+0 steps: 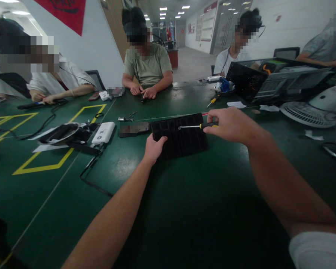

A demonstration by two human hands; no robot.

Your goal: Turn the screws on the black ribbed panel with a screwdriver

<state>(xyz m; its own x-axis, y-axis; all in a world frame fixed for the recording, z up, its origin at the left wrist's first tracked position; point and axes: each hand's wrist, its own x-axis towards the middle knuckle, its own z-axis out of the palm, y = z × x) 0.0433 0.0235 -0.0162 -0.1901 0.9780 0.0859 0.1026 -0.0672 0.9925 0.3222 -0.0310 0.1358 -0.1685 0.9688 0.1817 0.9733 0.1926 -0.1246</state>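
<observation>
In front of me is a flat black rectangular panel (184,144) with a ribbed face, tilted up from the green table. My left hand (154,148) grips its left edge, the thumb lying over the face. A screwdriver (192,127) with a black and yellow handle is pinched in the fingers of my right hand (226,125). Its shaft points left across the panel, and the tip appears to meet a small round spot on the face. Beside the panel's left edge lies a dark phone-like item (141,128), partly blurred out.
A white power bank (103,133) with a cable and a black headband-like device (63,132) lie at left. Small metal parts (126,119) are beyond. Another screwdriver (212,101), a blue-filled bowl (224,89), an opened computer case (285,80) and a white fan (310,112) stand right. Several people sit around.
</observation>
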